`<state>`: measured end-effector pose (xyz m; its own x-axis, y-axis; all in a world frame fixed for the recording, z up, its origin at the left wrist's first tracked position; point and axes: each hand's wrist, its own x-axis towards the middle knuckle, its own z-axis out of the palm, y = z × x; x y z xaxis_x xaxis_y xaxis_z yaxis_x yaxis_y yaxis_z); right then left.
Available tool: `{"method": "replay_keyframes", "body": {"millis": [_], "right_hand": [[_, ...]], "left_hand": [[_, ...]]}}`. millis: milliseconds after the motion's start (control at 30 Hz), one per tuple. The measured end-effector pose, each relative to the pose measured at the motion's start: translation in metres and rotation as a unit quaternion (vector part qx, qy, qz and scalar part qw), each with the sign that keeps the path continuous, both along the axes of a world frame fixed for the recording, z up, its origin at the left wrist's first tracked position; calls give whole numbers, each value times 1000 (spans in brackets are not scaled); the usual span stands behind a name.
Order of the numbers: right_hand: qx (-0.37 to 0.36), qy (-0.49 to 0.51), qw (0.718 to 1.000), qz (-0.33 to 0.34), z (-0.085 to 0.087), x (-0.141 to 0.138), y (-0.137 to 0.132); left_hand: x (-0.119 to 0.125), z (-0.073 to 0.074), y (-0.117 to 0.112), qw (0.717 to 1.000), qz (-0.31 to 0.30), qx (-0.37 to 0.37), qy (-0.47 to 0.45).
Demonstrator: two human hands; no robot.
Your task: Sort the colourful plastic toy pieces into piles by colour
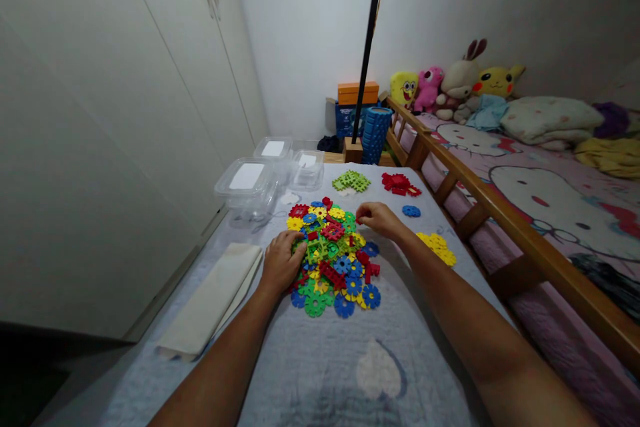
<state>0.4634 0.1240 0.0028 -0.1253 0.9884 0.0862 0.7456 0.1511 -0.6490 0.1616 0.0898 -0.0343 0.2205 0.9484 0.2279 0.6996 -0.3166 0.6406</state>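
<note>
A mixed pile of red, yellow, blue and green plastic interlocking pieces (334,260) lies on a pale blue quilt (320,360). My left hand (281,263) rests on the pile's left edge, fingers curled onto green pieces. My right hand (377,219) sits at the pile's upper right, fingers pinched on a small red piece. Sorted groups lie beyond: green pieces (351,181), red pieces (399,183), a single blue piece (411,211) and yellow pieces (437,247).
Clear plastic containers (249,185) with lids stand at the far left. A folded cream cloth (213,298) lies to the left. A wooden bed rail (493,213) runs along the right, plush toys (455,83) behind. A black pole (367,47) rises at the back.
</note>
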Motion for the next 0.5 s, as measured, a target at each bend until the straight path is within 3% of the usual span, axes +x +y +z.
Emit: {"method": "replay_keyframes", "body": {"millis": [100, 200, 367, 500], "right_hand": [[20, 35, 997, -63, 2, 31, 10], [37, 41, 983, -174, 4, 73, 24], [38, -6, 924, -381, -2, 143, 44], [45, -31, 908, -416, -14, 171, 53]], "left_hand": [[0, 0, 0, 1000, 1, 6, 0], [1, -2, 0, 1000, 4, 12, -4], [0, -3, 0, 1000, 4, 14, -7], [-1, -3, 0, 1000, -4, 11, -7]]}}
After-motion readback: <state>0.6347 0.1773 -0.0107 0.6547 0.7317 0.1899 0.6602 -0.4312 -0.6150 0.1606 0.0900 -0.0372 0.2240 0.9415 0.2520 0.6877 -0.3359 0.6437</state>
